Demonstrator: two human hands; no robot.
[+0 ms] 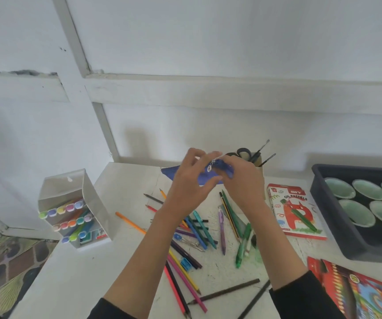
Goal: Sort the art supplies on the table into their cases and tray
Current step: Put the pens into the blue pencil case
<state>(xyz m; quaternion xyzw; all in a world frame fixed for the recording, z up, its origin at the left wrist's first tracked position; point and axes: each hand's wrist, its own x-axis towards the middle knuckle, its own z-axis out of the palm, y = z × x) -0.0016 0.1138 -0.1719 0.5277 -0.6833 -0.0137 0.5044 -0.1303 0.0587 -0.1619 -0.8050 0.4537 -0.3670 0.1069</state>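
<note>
Dark sleeves (300,300) at the bottom edge sit closest to my view, and from them both forearms run up to the hands, which meet over the far middle of the tabletop (82,272). I see the left hand (186,183) and the right hand (245,183) close together, both gripping a blue pouch (220,168), with its white zip pull (210,168) showing in the gap between them. Whether the zip is open I cannot tell. The pouch is held up off the tabletop. Its long axis lies roughly left to right across my view, and its free end points left and slightly away from me, past the left hand.

I judge the sorting barely begun. Only the marker case (95,203) at the left looks filled, its markers stacked in rows, and the dark tray (330,203) at the right holds pale green bowls. Much is left: coloured pencils (185,272) and pens (199,231) lie loose in a heap below the hands. An orange pen (130,223) lies apart to the left, a blue sharpener (185,264) sits among the pencils, and a green pen (304,219) lies on the oil pastels box (298,229). A pencil box (369,295) lies at the lower right. Opening the pouch looks to me like the step in hand, so the loose pens can go in
</note>
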